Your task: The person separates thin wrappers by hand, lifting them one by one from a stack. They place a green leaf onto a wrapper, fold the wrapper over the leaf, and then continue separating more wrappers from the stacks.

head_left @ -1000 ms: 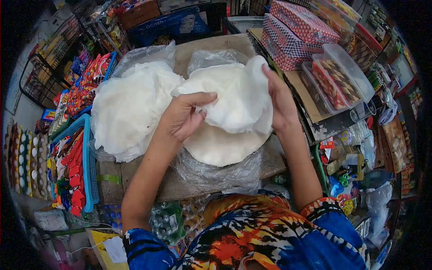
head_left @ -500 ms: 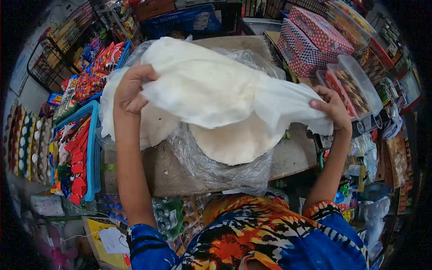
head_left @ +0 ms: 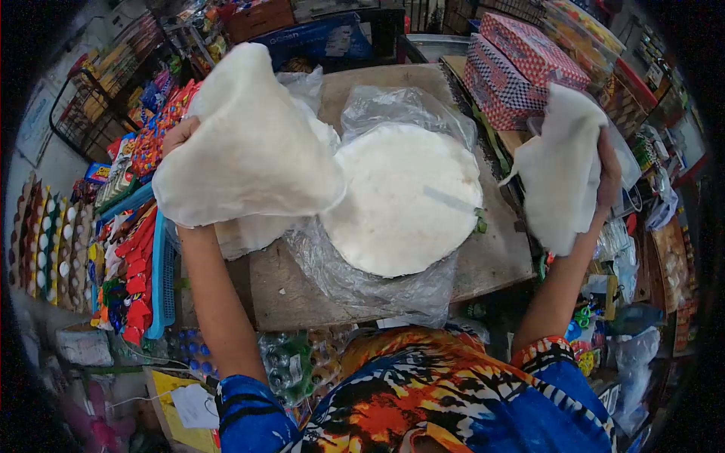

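A stack of thin, round, white spring roll wrappers (head_left: 408, 204) lies on a clear plastic bag (head_left: 377, 291) on the worn wooden board. My left hand (head_left: 180, 136) grips a large, floppy wrapper sheet (head_left: 249, 151) by its left edge; most of my fingers are hidden behind it. Its lower right tip overlaps the left rim of the stack. Out to the right, my right hand (head_left: 609, 170) is closed on another wrapper (head_left: 563, 174), which hangs folded and apart from the stack. More pale wrappers (head_left: 253, 232) lie under the left sheet, partly hidden.
Checkered red and black boxes (head_left: 521, 68) stand at the board's back right. On the left are a blue basket (head_left: 162, 279) of packaged goods and several egg trays (head_left: 53, 241). Bottles (head_left: 283, 359) sit below the front edge of the wooden board (head_left: 483, 272).
The wrapper stretched between my hands has come apart from the other. My left hand has moved left with one, my right hand right with the other, uncovering the round stack.
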Motion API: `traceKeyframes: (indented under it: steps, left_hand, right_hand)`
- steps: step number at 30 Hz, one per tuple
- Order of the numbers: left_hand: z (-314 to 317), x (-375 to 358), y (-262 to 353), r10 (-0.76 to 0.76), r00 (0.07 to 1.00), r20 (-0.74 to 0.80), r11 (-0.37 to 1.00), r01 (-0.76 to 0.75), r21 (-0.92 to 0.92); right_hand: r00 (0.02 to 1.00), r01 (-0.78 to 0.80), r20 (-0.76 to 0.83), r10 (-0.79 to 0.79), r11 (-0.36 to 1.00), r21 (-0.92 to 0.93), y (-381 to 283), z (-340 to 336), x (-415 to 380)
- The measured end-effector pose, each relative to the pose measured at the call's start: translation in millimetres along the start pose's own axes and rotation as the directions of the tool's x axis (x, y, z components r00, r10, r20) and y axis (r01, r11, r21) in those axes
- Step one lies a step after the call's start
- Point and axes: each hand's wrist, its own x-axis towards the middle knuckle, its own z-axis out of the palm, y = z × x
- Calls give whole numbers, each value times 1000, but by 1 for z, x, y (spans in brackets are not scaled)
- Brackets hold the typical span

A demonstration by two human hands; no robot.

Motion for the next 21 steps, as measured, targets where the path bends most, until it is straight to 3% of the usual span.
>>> traceKeyframes:
  steps: [2,3,4,6,8,10,15,17,18,19,20,21]
  left_hand:
    - [-7,-1,11,-5,1000,-11,1000,5,-4]
    - [-13,-2,17,-16,1000,-8,1000,16,-17]
    - [-27,8,17,-28,1000,-1,999,28,-32]
    - [-39,0,27,-56,998,23,996,58,-67]
    - [-61,-3,33,-88,995,47,990,93,-105]
    - [-89,6,36,-112,992,64,983,120,-137]
    - [-67,-15,61,-174,980,98,955,192,-225]
    - [-63,-18,66,-204,971,125,937,231,-264]
    - [-55,-24,71,-218,966,141,926,250,-283]
    - [-47,-22,72,-231,960,156,914,269,-304]
    - [-32,-29,78,-243,955,168,902,286,-324]
    - [-18,-36,84,-253,951,177,890,301,-343]
  right_hand:
    - [992,-89,-99,81,992,-87,11,43,10]
    - [942,-117,268,203,945,-304,14,43,29]
    - [864,-178,374,336,900,-397,23,62,43]
    - [844,-167,361,398,833,-527,55,113,43]
    - [703,-48,530,475,775,-631,88,145,56]
    - [635,44,678,371,858,-511,114,188,69]
    - [606,-174,709,361,930,-324,157,287,98]
    - [622,-28,679,390,877,-479,191,293,114]
    - [676,303,669,309,712,-634,204,286,120]
    - [698,566,683,215,418,-710,218,277,124]
    - [687,668,715,128,274,-692,235,260,127]
    - [694,601,700,169,398,-693,231,248,125]
